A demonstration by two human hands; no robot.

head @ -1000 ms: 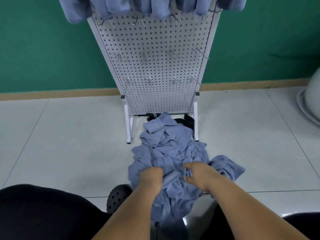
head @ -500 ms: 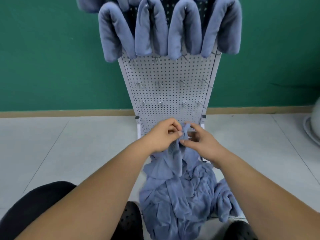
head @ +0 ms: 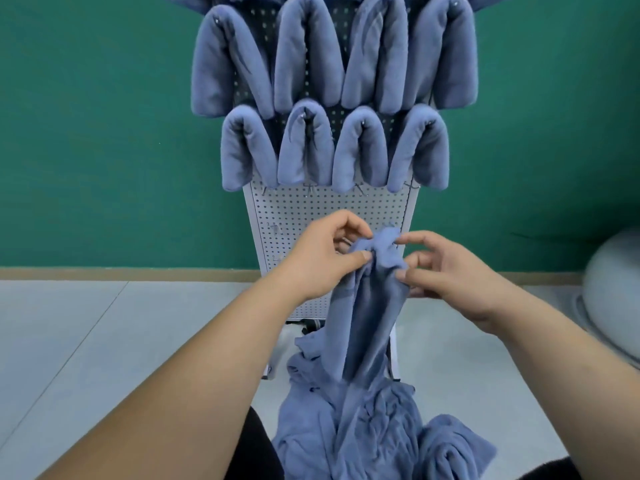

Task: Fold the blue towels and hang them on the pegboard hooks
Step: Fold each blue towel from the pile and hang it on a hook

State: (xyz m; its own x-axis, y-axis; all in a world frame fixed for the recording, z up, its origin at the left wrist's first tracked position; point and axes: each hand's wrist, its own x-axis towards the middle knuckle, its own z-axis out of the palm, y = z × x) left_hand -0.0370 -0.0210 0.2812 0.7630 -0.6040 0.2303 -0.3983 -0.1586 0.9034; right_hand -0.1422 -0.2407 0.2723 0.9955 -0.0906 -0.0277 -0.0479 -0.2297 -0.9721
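Pinching a blue towel (head: 367, 306) at its bunched top, the left hand (head: 322, 259) and right hand (head: 453, 271) hold it before the pegboard (head: 329, 209). Its tail trails into the floor pile (head: 374, 431). Likely light and limp (corners grip best).

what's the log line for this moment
left hand: pinches crumpled blue cloth towel | right hand: pinches it | white perforated pegboard: lower hooks free

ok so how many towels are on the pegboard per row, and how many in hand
upper full row of hung towels: 4
lower row of hung towels: 4
held towel, pinched by left hand and right hand: 1
total: 9, floor heap uncounted, frame may cut off more above
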